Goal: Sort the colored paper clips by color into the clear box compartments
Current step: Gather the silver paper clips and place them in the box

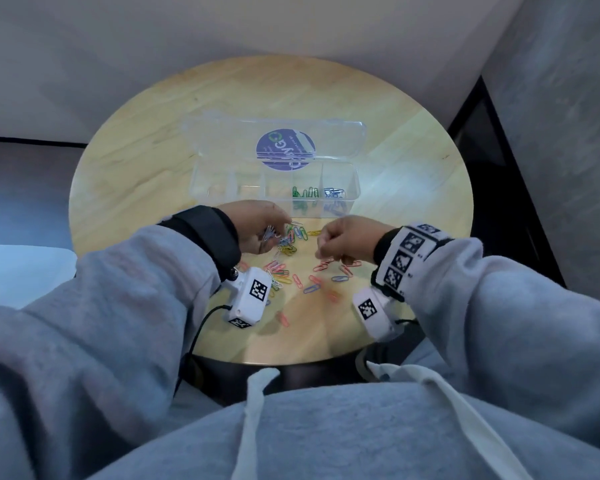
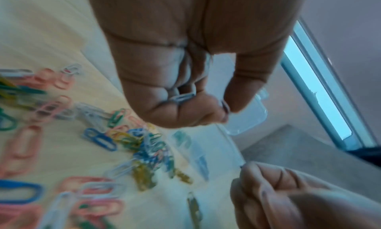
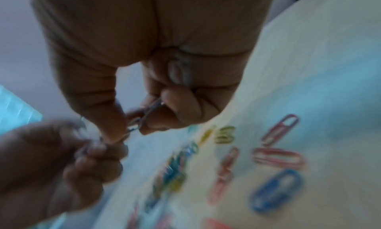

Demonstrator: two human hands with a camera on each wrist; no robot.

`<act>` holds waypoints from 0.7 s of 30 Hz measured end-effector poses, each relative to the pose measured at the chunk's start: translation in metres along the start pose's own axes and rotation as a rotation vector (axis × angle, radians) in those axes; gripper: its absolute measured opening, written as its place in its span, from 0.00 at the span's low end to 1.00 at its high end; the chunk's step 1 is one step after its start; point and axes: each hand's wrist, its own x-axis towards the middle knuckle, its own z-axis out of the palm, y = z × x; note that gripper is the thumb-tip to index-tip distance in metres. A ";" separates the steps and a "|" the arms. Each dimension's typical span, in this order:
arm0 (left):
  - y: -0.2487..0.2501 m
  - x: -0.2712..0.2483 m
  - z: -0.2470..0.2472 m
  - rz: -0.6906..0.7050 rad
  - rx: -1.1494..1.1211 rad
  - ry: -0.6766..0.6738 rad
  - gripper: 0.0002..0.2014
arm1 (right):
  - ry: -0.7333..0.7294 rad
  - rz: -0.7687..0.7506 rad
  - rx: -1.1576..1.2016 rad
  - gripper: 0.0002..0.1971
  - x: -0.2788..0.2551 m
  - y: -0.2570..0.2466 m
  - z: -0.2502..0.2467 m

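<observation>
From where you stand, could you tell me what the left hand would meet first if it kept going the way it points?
Probably the near wall of the clear box; the left hand points at it, though depth is unclear.

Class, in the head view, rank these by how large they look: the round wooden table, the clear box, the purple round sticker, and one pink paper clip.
1. round wooden table
2. clear box
3. purple round sticker
4. pink paper clip
</observation>
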 end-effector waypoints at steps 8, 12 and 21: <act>0.029 -0.012 -0.015 0.016 -0.394 0.001 0.13 | 0.099 -0.049 0.862 0.10 -0.007 -0.033 -0.026; 0.033 -0.016 -0.021 0.050 -0.405 0.029 0.17 | 0.106 0.001 1.071 0.12 -0.007 -0.040 -0.028; 0.037 -0.001 -0.030 0.074 -0.355 0.091 0.21 | 0.088 0.062 1.159 0.16 0.014 -0.058 -0.029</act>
